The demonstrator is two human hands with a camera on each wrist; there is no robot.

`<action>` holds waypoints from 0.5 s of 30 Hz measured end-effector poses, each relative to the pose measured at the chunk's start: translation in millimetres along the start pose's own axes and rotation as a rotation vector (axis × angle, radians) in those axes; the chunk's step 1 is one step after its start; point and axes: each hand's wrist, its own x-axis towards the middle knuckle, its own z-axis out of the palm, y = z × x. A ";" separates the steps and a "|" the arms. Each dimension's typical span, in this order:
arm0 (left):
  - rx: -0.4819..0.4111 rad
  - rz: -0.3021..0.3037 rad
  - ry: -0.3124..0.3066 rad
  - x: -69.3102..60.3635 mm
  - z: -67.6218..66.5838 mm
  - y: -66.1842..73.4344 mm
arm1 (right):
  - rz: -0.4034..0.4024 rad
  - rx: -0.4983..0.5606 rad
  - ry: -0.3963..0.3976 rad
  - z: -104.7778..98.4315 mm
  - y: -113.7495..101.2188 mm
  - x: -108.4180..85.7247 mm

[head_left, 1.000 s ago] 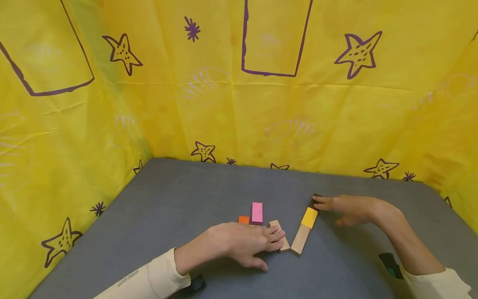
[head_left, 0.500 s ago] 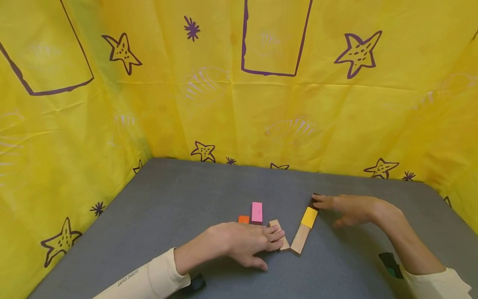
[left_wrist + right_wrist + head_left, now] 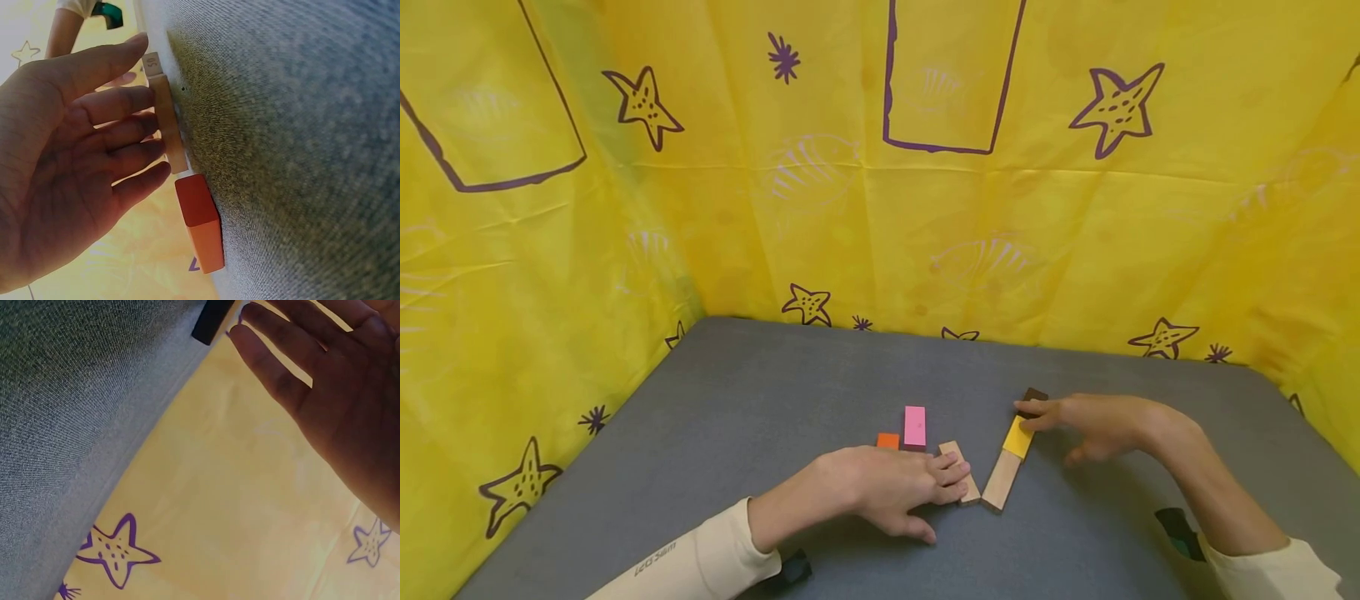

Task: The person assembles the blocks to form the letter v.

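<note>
My left hand (image 3: 895, 487) lies palm down with fingers extended, fingertips resting on a plain wooden block (image 3: 972, 490). In the left wrist view its fingertips touch that block's side (image 3: 167, 125). This block and a second plain wooden block (image 3: 1002, 481) nearly meet at their near ends, forming a V. A yellow block (image 3: 1016, 442) follows at the second one's far end, then a dark brown block (image 3: 1037, 394). My right hand (image 3: 1101, 425) reaches in from the right, its outstretched fingertips over the brown and yellow blocks. Whether they press cannot be told.
A pink block (image 3: 915, 425) stands left of the V. An orange block (image 3: 888, 441) is partly hidden behind my left hand. The grey tabletop (image 3: 775, 375) is bordered by yellow curtains (image 3: 865, 217) at the back and sides.
My right fingertips have shifted nearer, from the brown block toward the yellow one, uncovering more of the brown block's far end. My left hand stays in place.
</note>
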 end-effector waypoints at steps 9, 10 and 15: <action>-0.017 -0.001 -0.011 0.4 -0.5 -0.8 | 0.018 -0.017 -0.004 0.1 0.8 -0.2; -0.017 0.000 -0.011 0.3 -0.6 -0.8 | 0.023 -0.015 -0.009 -0.1 0.5 -0.1; -0.022 -0.003 -0.011 0.0 -0.4 -0.8 | 0.033 -0.012 -0.026 0.5 0.6 1.2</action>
